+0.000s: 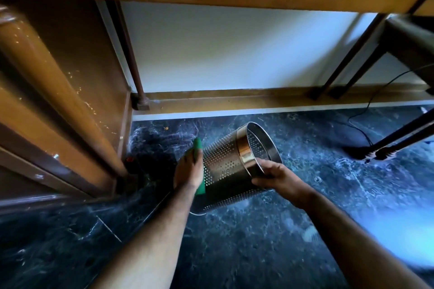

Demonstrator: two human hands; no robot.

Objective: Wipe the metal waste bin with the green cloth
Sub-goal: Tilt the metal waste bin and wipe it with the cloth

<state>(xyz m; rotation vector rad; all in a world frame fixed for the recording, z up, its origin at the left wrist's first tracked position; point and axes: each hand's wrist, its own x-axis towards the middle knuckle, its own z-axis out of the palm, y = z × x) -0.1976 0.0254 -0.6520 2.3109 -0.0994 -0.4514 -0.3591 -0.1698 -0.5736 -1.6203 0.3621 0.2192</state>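
Note:
A perforated metal waste bin (225, 166) is tipped on its side above the dark marble floor, its open mouth turned up and to the right. My right hand (277, 177) grips the shiny rim at the mouth. My left hand (189, 169) presses a green cloth (198, 145) flat against the bin's base end, at the left. The cloth shows above my fingers and again below my palm; the rest of it is hidden under the hand.
A wooden cabinet (58, 101) stands close on the left. A table top spans the view overhead, with dark metal legs (340, 61) at the right. A black cable (359, 124) trails across the floor at the right, by the skirting board (234, 98).

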